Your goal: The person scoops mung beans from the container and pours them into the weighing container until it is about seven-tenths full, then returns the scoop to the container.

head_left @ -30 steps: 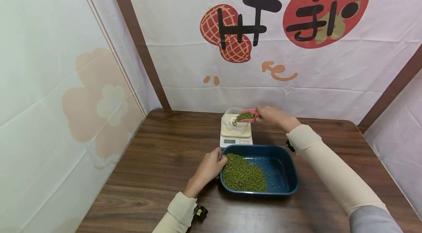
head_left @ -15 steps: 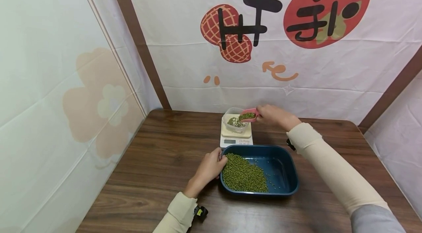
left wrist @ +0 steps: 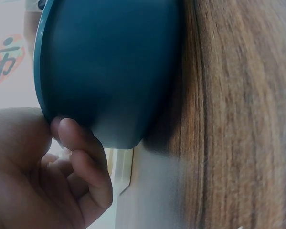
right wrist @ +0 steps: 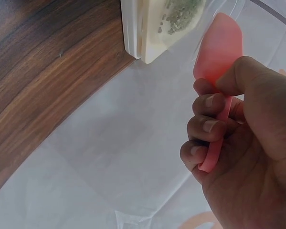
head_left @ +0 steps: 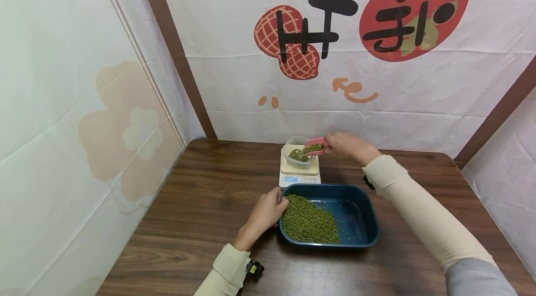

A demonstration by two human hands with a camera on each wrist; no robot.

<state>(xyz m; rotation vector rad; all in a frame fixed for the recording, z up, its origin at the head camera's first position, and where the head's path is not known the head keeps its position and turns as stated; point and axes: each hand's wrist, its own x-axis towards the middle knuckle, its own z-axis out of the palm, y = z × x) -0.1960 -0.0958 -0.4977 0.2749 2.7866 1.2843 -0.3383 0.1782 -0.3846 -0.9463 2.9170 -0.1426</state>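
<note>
My right hand (head_left: pixel 348 147) grips the handle of a pink scoop (right wrist: pixel 220 45), fingers wrapped round it in the right wrist view. Green beans lie in the scoop, which is held tilted over a clear plastic bowl (head_left: pixel 287 152). More green beans (head_left: pixel 298 155) lie in that bowl. It stands on a white kitchen scale (head_left: pixel 311 179) whose lit display seems to read 135. With thumb and curled fingers my left hand (head_left: pixel 265 210) pinches the left rim of a blue basin (left wrist: pixel 109 62). A heap of green beans (head_left: pixel 307 221) fills the basin's left side.
The brown wooden table (head_left: pixel 201 212) carries everything. Directly behind the scale hangs a printed white cloth (head_left: pixel 234 77), and another cloth (head_left: pixel 83 147) borders the left side. The basin's far rim sits close to the scale's front.
Beans have slid from the scoop into the clear bowl, so its pile has grown. The scale's display has lit up. My left hand and the basin have stayed put.
</note>
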